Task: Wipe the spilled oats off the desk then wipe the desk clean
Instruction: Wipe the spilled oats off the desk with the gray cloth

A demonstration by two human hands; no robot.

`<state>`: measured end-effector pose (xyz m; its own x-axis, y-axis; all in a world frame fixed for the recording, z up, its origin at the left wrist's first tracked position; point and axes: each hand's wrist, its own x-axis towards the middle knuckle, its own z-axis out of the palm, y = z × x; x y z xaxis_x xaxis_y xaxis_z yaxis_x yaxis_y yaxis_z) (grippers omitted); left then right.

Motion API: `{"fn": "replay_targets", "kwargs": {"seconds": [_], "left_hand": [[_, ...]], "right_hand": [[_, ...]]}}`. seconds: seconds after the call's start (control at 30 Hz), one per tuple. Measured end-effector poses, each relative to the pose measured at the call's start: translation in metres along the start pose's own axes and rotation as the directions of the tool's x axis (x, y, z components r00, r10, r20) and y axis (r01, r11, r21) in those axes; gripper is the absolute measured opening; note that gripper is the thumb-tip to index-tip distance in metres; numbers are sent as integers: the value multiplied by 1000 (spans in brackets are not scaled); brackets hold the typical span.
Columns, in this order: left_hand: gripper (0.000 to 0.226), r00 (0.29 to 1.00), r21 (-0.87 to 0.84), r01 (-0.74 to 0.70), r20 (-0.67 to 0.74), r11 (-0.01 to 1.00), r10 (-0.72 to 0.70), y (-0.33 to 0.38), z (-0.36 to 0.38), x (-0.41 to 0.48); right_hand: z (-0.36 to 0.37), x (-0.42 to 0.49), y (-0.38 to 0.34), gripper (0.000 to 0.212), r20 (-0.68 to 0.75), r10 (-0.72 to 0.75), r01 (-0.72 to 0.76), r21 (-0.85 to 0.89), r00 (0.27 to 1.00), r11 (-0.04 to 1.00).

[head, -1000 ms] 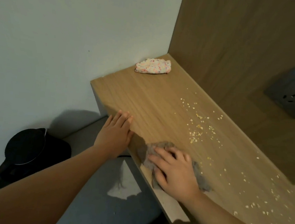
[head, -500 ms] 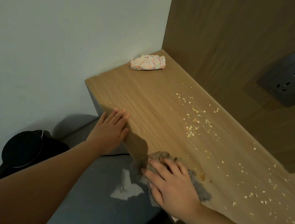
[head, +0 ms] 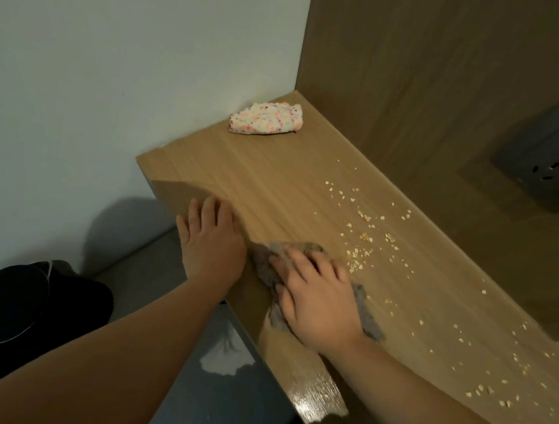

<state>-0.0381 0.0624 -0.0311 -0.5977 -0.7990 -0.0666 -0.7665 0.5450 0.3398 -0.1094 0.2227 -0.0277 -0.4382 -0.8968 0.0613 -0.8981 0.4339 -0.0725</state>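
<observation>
Lying scattered over the wooden desk, the spilled oats made a loose band from the middle toward the right end, close to the wooden back panel. A grey cloth lay near the front edge of the desk, just beside the nearest flakes. The right hand pressed flat on this cloth, its fingers straight and spread. The left hand rested just beside it on the front edge of the desk, also flat and holding nothing. A shiny patch showed on the desk below the right forearm. At the far corner lay a folded speckled cloth. A dark wall socket sat in the panel, and a black round object stood low at the left
</observation>
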Motion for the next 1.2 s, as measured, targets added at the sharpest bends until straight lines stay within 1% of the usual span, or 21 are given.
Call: {"fn": "replay_targets", "kwargs": {"seconds": [0.03, 0.07, 0.13, 0.17, 0.2, 0.27, 0.33, 0.4, 0.43, 0.47, 0.5, 0.57, 0.63, 0.67, 0.73, 0.8, 0.87, 1.0, 1.07, 1.13, 1.2], "left_hand": [[47, 1000, 5, 31, 3, 1000, -31, 3, 4, 1], [49, 999, 16, 48, -1, 999, -48, 5, 7, 2], [51, 998, 37, 63, -11, 997, -63, 7, 10, 3], [52, 998, 46, 68, -14, 997, -67, 7, 11, 4], [52, 997, 55, 75, -12, 996, -74, 6, 11, 3], [52, 996, 61, 92, -13, 994, -91, 6, 13, 3], [52, 995, 62, 93, -26, 994, -92, 7, 14, 4], [56, 995, 55, 91, -43, 994, -88, 7, 13, 3], [59, 995, 52, 87, -43, 995, -85, 7, 13, 3], [62, 996, 55, 83, -39, 995, -81, 7, 13, 3], [61, 996, 59, 84, -35, 995, -82, 7, 14, 4], [54, 995, 63, 95, -39, 993, -93, 7, 14, 4], [51, 994, 64, 108, -28, 992, -107, 8, 14, 3], [51, 994, 65, 109, -27, 992, -107, 9, 14, 3], [54, 994, 77, 101, -41, 992, -98, 8, 14, 4], [57, 994, 84, 104, -45, 991, -100, 8, 14, 4], [51, 994, 84, 110, -30, 990, -108, 8, 14, 4], [51, 993, 62, 113, -46, 992, -111, 9, 13, 3], [51, 993, 67, 113, -46, 991, -110, 8, 15, 3], [50, 993, 62, 107, -57, 992, -103, 8, 16, 3], [50, 993, 52, 109, -47, 993, -107, 8, 14, 4]], "right_hand": [[-3, 19, 9, 42, -22, 95, -95, -7, 995, 995], [-5, 38, 17, 43, 7, 223, -223, 8, 975, 975], [-4, 65, 31, 45, 42, 440, -442, 98, 897, 892], [-3, 70, 32, 46, 34, 504, -504, 125, 863, 855], [-1, 66, 29, 45, 16, 518, -516, 122, 855, 848], [6, 43, 12, 45, -60, 423, -416, 101, 904, 904], [7, 15, -4, 44, -50, 234, -230, 72, 971, 970], [9, 21, 5, 41, -33, 85, -83, 46, 996, 995], [7, 38, 14, 41, -42, 79, -78, 38, 996, 996], [7, 60, 21, 41, -46, 124, -122, 33, 991, 992], [5, 86, 27, 41, -54, 220, -219, 37, 974, 975], [6, 127, 30, 42, -31, 453, -447, 116, 891, 887], [11, 133, 11, 44, -18, 584, -572, 179, 812, 801], [14, 124, -4, 43, -30, 562, -547, 191, 827, 815], [15, 99, -29, 41, -90, 434, -413, 185, 897, 892], [15, 101, -26, 41, -75, 332, -318, 157, 940, 935], [14, 135, -3, 40, -28, 351, -343, 153, 936, 927], [15, 175, 19, 43, -49, 500, -490, 138, 864, 861], [20, 144, 11, 42, -76, 473, -459, 151, 878, 876], [18, 101, 3, 40, -147, 398, -383, 121, 906, 916], [17, 91, 14, 40, -152, 354, -348, 67, 923, 935]]}}
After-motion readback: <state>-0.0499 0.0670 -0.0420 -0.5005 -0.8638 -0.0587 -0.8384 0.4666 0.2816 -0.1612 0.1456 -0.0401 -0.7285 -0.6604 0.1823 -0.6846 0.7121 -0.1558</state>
